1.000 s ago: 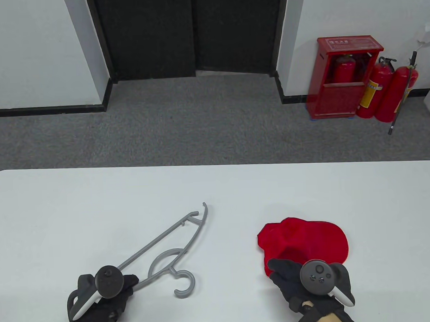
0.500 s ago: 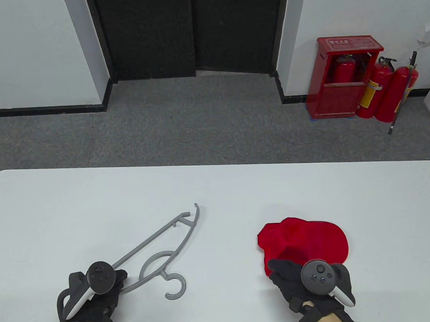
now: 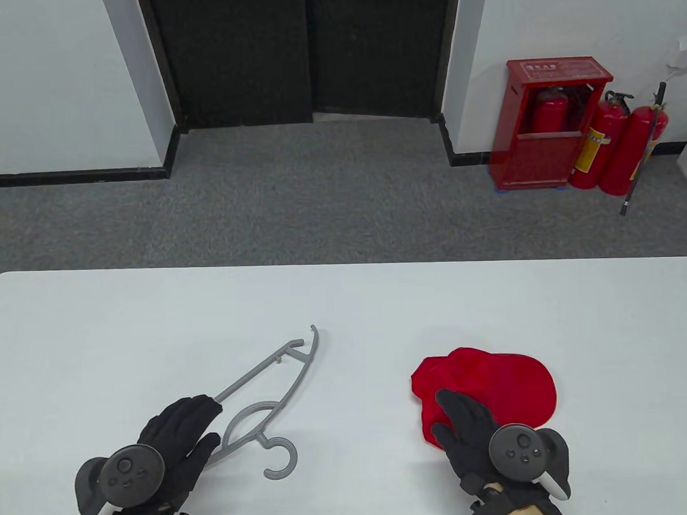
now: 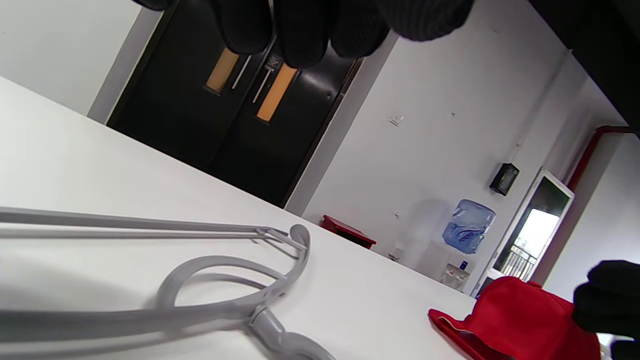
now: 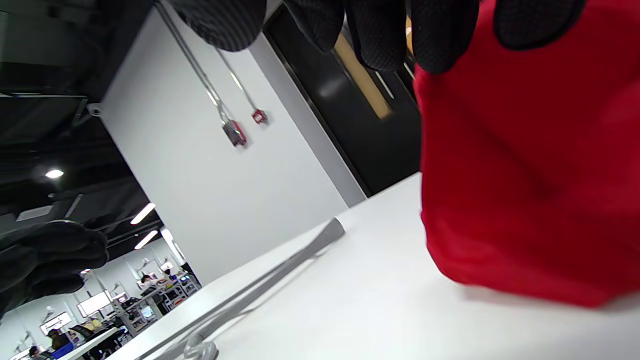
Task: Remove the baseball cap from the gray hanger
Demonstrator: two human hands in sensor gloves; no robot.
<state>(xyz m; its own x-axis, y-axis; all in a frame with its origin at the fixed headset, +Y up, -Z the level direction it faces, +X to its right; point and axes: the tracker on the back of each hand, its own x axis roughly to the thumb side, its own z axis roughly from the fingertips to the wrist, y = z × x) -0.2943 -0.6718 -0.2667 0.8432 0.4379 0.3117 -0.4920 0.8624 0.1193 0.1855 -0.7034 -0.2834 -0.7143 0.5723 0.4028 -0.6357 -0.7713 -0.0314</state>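
Item: cap (image 3: 494, 384), red. Lies on the table (image 3: 345, 302), near right, well apart from the hanger; crown slumped, brim side not distinguishable. Off the hanger already, by the look of it.

Item: hanger (image 3: 269, 392), gray plastic. Lies flat on the table, near left. Long axis runs diagonally from near-left to far-right; hook curls toward the near edge, right of the left hand.

Item: left hand (image 3: 170, 444). Fingers extended, spread over the near-left end of the hanger. Left wrist view shows fingertips (image 4: 300, 35) raised above the table with nothing between them; released, judged from both views.

Item: right hand (image 3: 473, 433). Fingers extended, lying on or just above the cap's near-left edge. Right wrist view shows fingertips (image 5: 435, 40) in front of red fabric; contact or a light hold cannot be told. Not clenched.

Relation governing the next move: the cap lies directly beyond the right hand's fingers, toward the far right, so the right hand is far nearer to it; the hanger's near end lies under the left hand. Task judged essentially complete; only withdrawal of both hands appears to remain.
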